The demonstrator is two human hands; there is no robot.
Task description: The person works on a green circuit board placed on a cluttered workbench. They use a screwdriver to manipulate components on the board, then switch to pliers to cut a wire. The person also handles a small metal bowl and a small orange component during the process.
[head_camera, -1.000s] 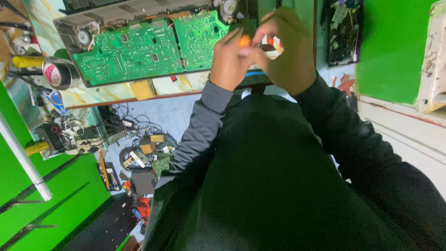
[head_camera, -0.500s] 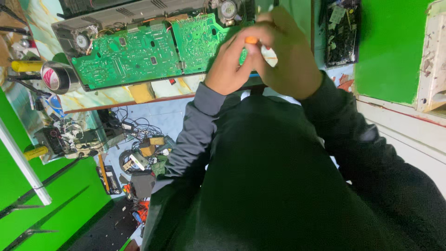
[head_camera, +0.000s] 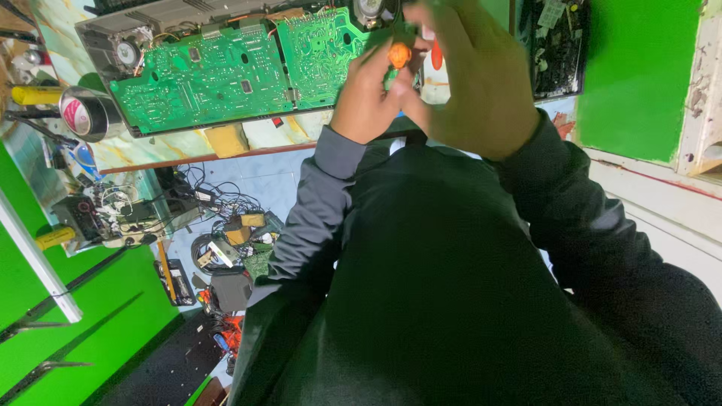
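Two hands, left (head_camera: pixel 368 98) & right (head_camera: pixel 474 83), pinch small orange part (head_camera: pixel 398 54), mostly hidden; grip clenched.

Both hands raised close together over bench edge. Left hand (head_camera: pixel 367 98) pinches small orange piece (head_camera: pixel 398 54) at fingertips; right hand (head_camera: pixel 477 83) cupped just beside, touching it. Behind them two green circuit boards (head_camera: pixel 203 79) in grey chassis. Tape roll (head_camera: pixel 89 113) at left. Tangled wires and parts (head_camera: pixel 218 240) on floor below.
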